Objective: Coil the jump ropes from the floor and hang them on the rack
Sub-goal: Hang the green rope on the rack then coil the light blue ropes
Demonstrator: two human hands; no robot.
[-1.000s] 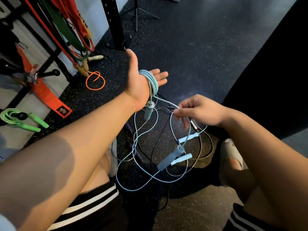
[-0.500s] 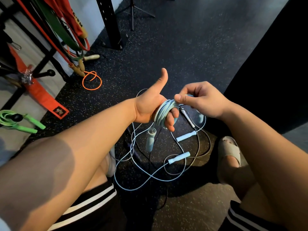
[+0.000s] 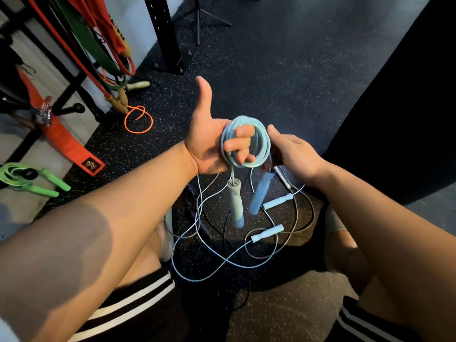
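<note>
Your left hand [image 3: 209, 144] holds the light-blue jump rope [image 3: 246, 141] at about waist height over the dark speckled floor [image 3: 296, 70]. The rope is wound into a tight round coil of many glossy turns. Your fingers [image 3: 240, 144] pass through the coil and curl back on it, and your thumb sticks straight up. Two handles hang from the bottom of the coil: a grey-blue handle [image 3: 235, 203] hanging straight down and a brighter blue handle [image 3: 260, 191] tilted beside it, close but not touching.

Your right hand [image 3: 293, 151] meets the coil from the right. Its thumb lies along the outer turns, and its fingers curl in behind the coil just above the blue handle, mostly hidden.

Below, more ropes lie tangled on the floor between your feet: a pale blue rope with two pale handles [image 3: 267, 233] and thin dark cords crossing it. At left, a green jump rope [image 3: 24, 176] hangs coiled on a rack peg, and an orange rope [image 3: 138, 118] loops on the floor.
</note>
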